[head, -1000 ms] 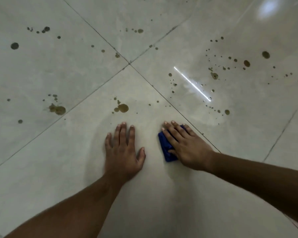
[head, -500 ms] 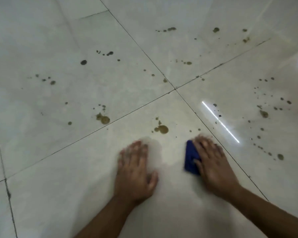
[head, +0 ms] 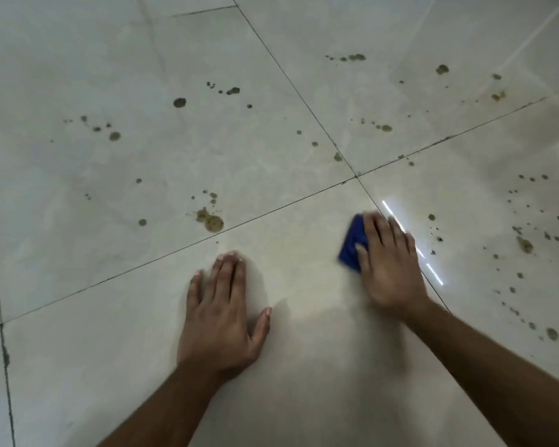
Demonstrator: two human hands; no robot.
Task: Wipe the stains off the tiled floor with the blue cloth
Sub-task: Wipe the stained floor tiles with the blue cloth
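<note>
My right hand (head: 389, 262) lies flat on the blue cloth (head: 352, 243), pressing it to the pale tiled floor (head: 288, 366) beside a diagonal grout line. Only the cloth's left part shows from under the fingers. My left hand (head: 221, 314) rests palm down on the same tile, fingers together, holding nothing. A large brown stain (head: 212, 221) sits on the tile just beyond my left hand. Brown spots (head: 525, 245) dot the tile to the right of the cloth. More brown drops (head: 179, 102) lie on the farther tiles.
Dark grout lines cross at a junction (head: 355, 176) beyond the cloth. A bright strip of reflected light (head: 433, 274) lies on the glossy tile beside my right hand. The tile under my hands shows a faint wet smear.
My right hand has slid the cloth forward and to the right. The brown stain that sat ahead of my left hand on the near tile is gone. The view has shifted left.
</note>
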